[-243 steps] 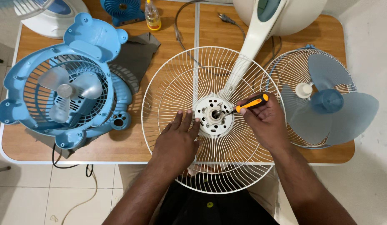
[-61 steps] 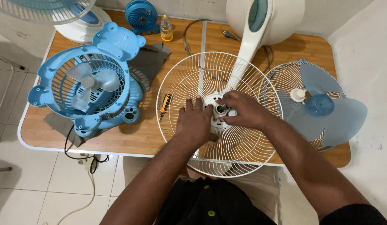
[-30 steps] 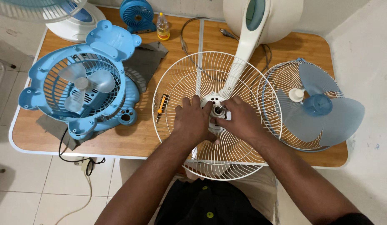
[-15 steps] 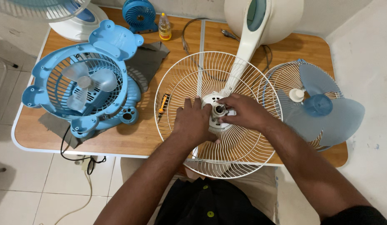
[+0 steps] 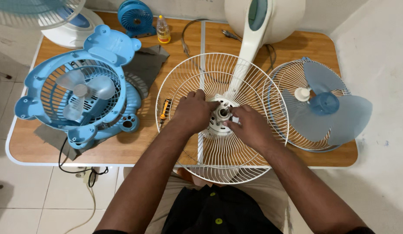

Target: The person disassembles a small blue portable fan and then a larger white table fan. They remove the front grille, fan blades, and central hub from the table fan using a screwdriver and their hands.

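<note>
A white wire fan guard (image 5: 218,78) lies face up on the wooden table (image 5: 123,147), mounted on a white stand fan whose neck (image 5: 247,52) runs to the back. My left hand (image 5: 193,112) rests flat on the guard just left of the white hub (image 5: 218,123), fingers reaching its rim. My right hand (image 5: 248,125) sits on the hub's right side, fingertips pinching at the metal shaft (image 5: 222,113) in the middle. An orange-handled screwdriver (image 5: 165,108) lies on the table under the guard's left edge, held by neither hand.
A blue bear-shaped fan (image 5: 78,93) lies at the left on a grey cloth (image 5: 145,65). A second wire guard with a blue fan blade (image 5: 327,110) lies at the right. A small blue fan (image 5: 136,16), a yellow oil bottle (image 5: 163,29) and a power cord (image 5: 188,30) are at the back.
The screwdriver that my right hand held earlier now lies on the table. Over the last second both hands have stayed at the hub, the right hand shifting slightly lower around the shaft.
</note>
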